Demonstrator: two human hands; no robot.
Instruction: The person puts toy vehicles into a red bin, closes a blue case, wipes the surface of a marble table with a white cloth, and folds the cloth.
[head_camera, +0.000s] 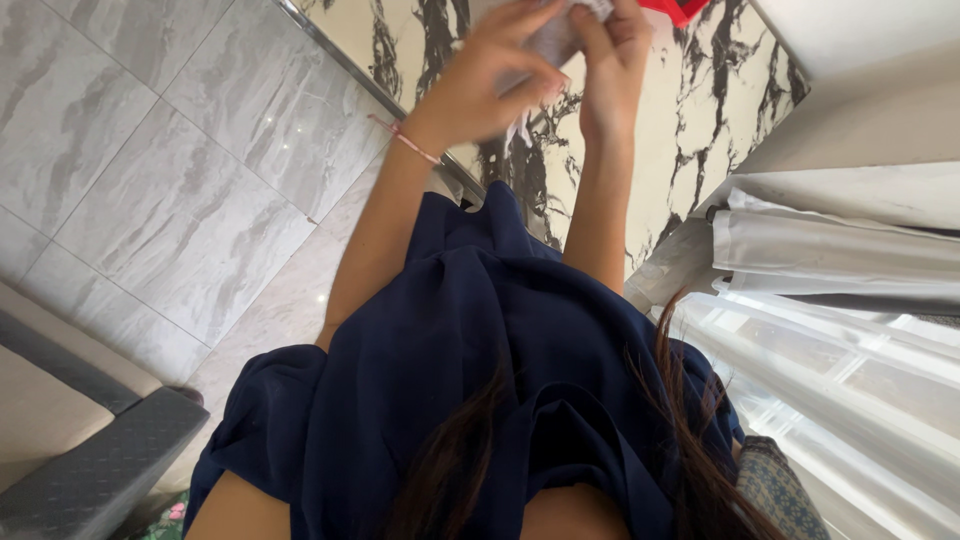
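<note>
Am seeing both hands raised at top of view, left hand (490, 85) and right hand (610, 60) pinching white cloth (553, 40) between fingers. Cloth looking light, soft, limp; am judging edges best hold. Red thing (680, 10) just beside.

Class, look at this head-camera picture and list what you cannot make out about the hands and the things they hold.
- Head view: the pale crumpled cloth or paper is blurred, mostly covered by the left hand and right hand; its kind is unclear.
- Head view: the red object is cut off by the top edge; its shape cannot be told.
- Head view: the fingertips run past the top edge, so the grip is uncertain.
</note>
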